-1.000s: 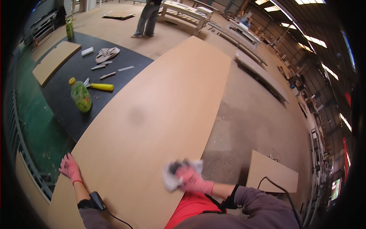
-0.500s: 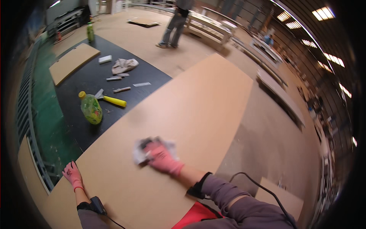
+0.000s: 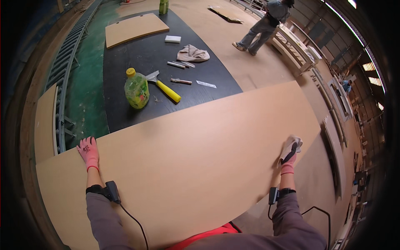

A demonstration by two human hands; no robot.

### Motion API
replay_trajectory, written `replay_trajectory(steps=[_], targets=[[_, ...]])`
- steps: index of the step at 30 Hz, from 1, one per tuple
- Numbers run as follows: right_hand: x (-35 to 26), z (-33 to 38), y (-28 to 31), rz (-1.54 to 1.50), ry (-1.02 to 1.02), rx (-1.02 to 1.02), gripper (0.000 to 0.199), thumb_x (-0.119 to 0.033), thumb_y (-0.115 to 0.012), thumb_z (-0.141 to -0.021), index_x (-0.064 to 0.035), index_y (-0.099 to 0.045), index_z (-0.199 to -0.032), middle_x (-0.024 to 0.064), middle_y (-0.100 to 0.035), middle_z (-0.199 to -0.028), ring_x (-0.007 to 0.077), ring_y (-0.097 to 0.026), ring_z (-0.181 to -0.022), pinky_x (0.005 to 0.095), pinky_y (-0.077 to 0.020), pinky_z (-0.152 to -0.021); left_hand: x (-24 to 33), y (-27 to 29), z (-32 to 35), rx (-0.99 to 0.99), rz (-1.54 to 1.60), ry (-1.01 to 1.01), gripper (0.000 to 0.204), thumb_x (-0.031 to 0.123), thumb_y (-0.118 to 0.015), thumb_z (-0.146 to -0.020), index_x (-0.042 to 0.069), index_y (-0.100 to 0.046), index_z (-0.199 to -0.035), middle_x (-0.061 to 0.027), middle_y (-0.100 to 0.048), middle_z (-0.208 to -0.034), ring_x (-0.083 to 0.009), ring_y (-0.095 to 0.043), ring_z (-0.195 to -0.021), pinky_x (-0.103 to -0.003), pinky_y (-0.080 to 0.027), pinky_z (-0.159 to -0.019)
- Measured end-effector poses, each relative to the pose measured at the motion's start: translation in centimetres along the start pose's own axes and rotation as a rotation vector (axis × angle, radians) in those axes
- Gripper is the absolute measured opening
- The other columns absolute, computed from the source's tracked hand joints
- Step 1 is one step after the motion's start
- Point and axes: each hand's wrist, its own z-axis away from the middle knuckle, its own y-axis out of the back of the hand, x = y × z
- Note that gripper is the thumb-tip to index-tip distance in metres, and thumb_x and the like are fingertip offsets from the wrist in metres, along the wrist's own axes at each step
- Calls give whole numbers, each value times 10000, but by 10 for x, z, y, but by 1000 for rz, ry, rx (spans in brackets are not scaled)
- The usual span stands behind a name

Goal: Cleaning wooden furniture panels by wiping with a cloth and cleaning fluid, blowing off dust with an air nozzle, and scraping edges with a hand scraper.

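Stretching across the foreground, a smooth, pale tan board (image 3: 200, 158) with a soft sheen meets, at its far edge, the view of a black desk (image 3: 223, 75) with a faintly grained surface. On the desk stand or lie a clear, rounded bottle (image 3: 136, 92) with a yellow cap and greenish contents, a scraper (image 3: 168, 91) with a yellow handle and flat metal blade, a crumpled beige cloth (image 3: 192, 53) and a white rectangular block (image 3: 173, 39). The bottle bears a colourful label; small dark print marks the left glove's back, too small to make out. Both hands wear pink gloves. The left hand (image 3: 88, 151) lies unclenched, fingers slightly spread, on the board near its far edge. The right hand (image 3: 290, 157) grasps a bunched whitish rag (image 3: 287, 146) against the board's right end.
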Motion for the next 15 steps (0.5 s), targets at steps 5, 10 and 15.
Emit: replay_trajectory(steps=[5, 10, 15], targets=[[-57, 49, -107, -1163, -470, -1113, 475, -357, -363, -931, -70, -334, -1309, 41, -390, -1299, 187, -355, -1197, 322, -237, -1043, 5, -5, 5, 22, 118, 45, 311, 324, -423, -864, 100, -582, -1011, -67, -556, -1079, -250, -430, -1116, -488, -225, -1011], [-174, 164, -251, -907, -371, -1237, 422, -315, -409, -925, -48, -425, -1251, 79, -493, -1202, 193, -472, -1100, 315, -353, -962, 7, -7, 4, 114, 249, 78, 276, 328, -475, -834, 95, -607, -902, -58, -573, -994, -235, -438, -1087, -482, -216, -1016], [-287, 275, -365, -477, 338, -1143, 408, -143, -486, -830, -4, -416, -1208, 161, -445, -1171, 244, -486, -993, 352, -376, -888, -9, -23, 4, 174, 229, 83, 258, 326, -486, -820, 103, -614, -837, -55, -571, -940, -231, -458, -1017, -483, -230, -1003]])
